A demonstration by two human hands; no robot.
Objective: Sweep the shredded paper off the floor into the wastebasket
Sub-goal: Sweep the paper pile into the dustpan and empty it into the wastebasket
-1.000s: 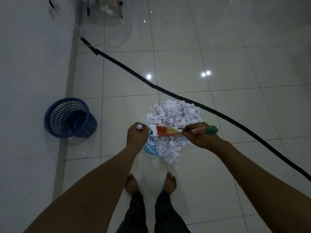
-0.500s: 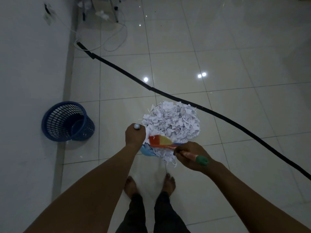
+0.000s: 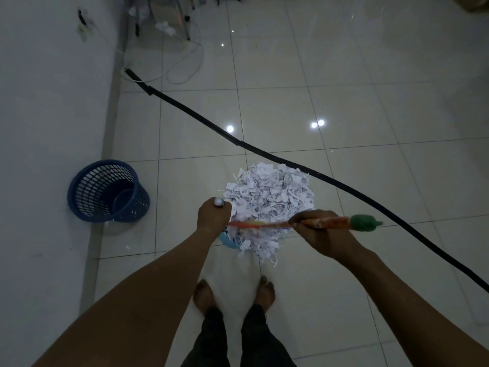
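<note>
A heap of white shredded paper (image 3: 270, 197) lies on the tiled floor just ahead of my bare feet. My right hand (image 3: 317, 234) is shut on a brush (image 3: 333, 223) with an orange handle and green end cap; it lies level across the near side of the heap. My left hand (image 3: 213, 218) is shut on the upright handle of a light blue dustpan (image 3: 229, 241), whose pan is mostly hidden under paper. The dark blue mesh wastebasket (image 3: 105, 192) stands upright by the left wall, well left of the heap.
A black cable strip (image 3: 264, 154) runs diagonally over the floor just behind the heap. White cords (image 3: 185, 67) and metal stand legs (image 3: 182, 19) sit at the far left back. The wall (image 3: 47, 128) bounds the left side.
My right hand swung the brush back up from near my feet to lie level across the heap, green end pointing right. My left hand stayed on the dustpan handle.
</note>
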